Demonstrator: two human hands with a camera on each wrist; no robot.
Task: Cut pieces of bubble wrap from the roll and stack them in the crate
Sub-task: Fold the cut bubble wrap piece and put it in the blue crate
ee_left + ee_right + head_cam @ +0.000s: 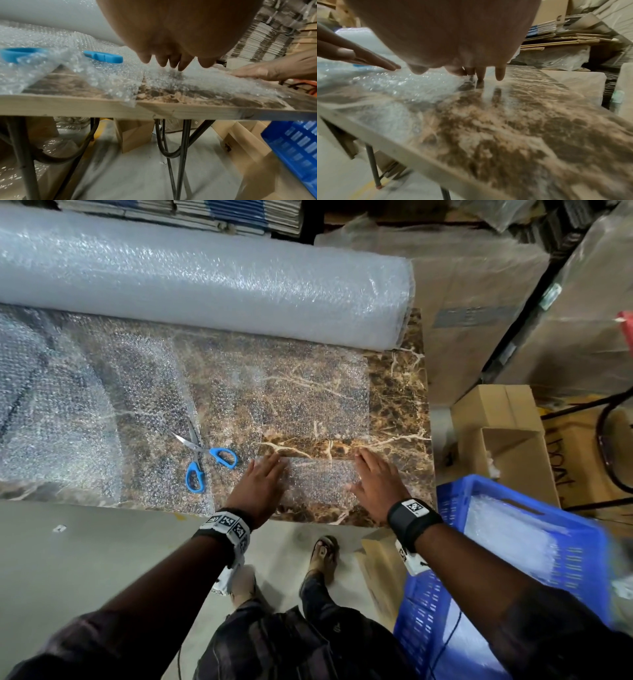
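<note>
On the marbled table (400, 392), head view, we log our left hand (260, 484) and right hand (375, 484) flat, fingers straight, pressing a cut bubble wrap piece (320, 484); roll (205, 289) behind, scissors (202, 460) left, crate (452, 501) right. Left wrist view: fingertips (181, 66) together, touching wrap. Right wrist view: fingers (500, 74) straight, slightly apart.

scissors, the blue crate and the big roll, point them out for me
scissors (202, 455), head view, on the pivot where the blades meet the blue handles
blue crate (452, 494), head view, on its near left rim
roll (205, 282), head view, on the middle of its side
</note>
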